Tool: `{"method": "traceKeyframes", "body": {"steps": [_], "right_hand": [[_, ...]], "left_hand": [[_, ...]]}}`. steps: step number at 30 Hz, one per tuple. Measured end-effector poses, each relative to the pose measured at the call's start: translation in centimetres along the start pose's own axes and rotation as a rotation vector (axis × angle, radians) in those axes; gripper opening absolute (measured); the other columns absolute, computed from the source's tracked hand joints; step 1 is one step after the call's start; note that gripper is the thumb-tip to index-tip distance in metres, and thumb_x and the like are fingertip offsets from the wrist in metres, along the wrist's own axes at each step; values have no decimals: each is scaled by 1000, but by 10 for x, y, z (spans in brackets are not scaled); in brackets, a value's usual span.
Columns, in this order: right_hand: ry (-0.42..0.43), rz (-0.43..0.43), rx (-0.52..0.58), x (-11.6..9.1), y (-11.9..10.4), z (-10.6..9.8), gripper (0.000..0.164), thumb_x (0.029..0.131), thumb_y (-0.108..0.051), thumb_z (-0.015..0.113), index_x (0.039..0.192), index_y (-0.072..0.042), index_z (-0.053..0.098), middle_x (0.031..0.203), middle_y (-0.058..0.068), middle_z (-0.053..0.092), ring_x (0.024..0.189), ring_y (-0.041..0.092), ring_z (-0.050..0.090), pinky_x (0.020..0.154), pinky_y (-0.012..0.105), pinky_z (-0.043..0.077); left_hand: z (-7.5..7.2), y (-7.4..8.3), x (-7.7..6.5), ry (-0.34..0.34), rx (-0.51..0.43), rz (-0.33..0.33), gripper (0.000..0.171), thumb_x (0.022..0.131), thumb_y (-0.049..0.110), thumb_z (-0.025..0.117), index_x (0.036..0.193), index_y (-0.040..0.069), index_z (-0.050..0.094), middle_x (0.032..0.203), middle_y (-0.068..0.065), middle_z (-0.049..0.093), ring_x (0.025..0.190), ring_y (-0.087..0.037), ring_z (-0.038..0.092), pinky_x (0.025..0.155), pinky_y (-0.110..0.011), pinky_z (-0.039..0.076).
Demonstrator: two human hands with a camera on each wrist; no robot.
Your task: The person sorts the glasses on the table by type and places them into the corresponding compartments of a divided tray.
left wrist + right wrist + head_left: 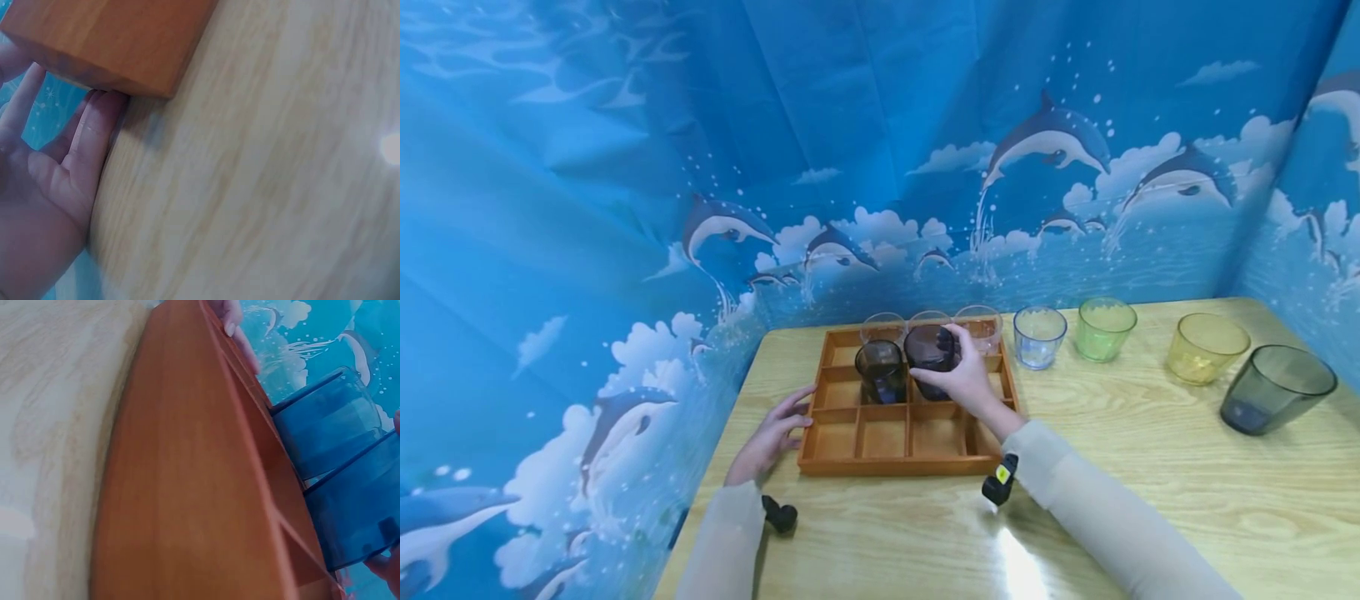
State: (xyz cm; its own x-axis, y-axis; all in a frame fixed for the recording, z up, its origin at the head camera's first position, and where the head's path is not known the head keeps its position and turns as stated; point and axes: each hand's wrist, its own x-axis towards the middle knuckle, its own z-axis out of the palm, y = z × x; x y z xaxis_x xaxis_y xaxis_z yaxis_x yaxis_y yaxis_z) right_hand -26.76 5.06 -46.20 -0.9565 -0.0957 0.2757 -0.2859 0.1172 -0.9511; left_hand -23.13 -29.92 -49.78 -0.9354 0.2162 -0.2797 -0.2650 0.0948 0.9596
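Note:
A wooden tray divided into compartments [895,468] [175,462] sits on the table. My right hand [966,385] grips a dark glass tumbler [929,354] [359,506] between thumb and fingers, in the middle row of the tray. Just left of it stands a second dark tumbler [880,371] in the same row. Behind them, three clear glasses [883,327] occupy the back row. At the tray's left side, my left hand [772,437] [50,187] touches the outer wall with extended fingers. Whether the held tumbler touches the compartment floor cannot be told.
Right of the tray stand a blue glass [1039,337], a green glass [1105,331], a yellow glass [1206,348] and a tilted-looking dark grey glass [1277,390]. A dolphin-print curtain [865,167] hangs behind the light wood table [880,533].

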Motion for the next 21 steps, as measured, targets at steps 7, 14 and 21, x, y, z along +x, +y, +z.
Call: {"method": "traceKeyframes", "body": {"steps": [7, 14, 21], "right_hand": [[-5, 33, -59, -3, 6, 1, 83, 67, -28, 83, 135, -10, 38, 130, 10, 44, 114, 29, 46, 89, 50, 40], [-37, 122, -119, -8, 8, -2, 85, 69, -28, 82, 137, -10, 33, 138, 13, 37, 123, 33, 38, 96, 53, 34], [-41, 122, -77, -11, 6, -10, 83, 70, -19, 82, 137, -6, 35, 130, 18, 44, 117, 32, 44, 95, 46, 38]], "left_hand": [[-4, -13, 8, 41, 5, 10, 58, 87, 13, 60, 140, 29, 41, 143, -11, 31, 120, -32, 38, 82, -43, 45], [-4, -14, 6, 62, 4, 1, 56, 86, 17, 62, 136, 34, 45, 142, -8, 32, 122, -31, 36, 82, -43, 45], [-4, -14, 7, 51, 1, 3, 57, 87, 15, 60, 139, 31, 43, 143, -9, 29, 123, -33, 34, 83, -44, 44]]}}
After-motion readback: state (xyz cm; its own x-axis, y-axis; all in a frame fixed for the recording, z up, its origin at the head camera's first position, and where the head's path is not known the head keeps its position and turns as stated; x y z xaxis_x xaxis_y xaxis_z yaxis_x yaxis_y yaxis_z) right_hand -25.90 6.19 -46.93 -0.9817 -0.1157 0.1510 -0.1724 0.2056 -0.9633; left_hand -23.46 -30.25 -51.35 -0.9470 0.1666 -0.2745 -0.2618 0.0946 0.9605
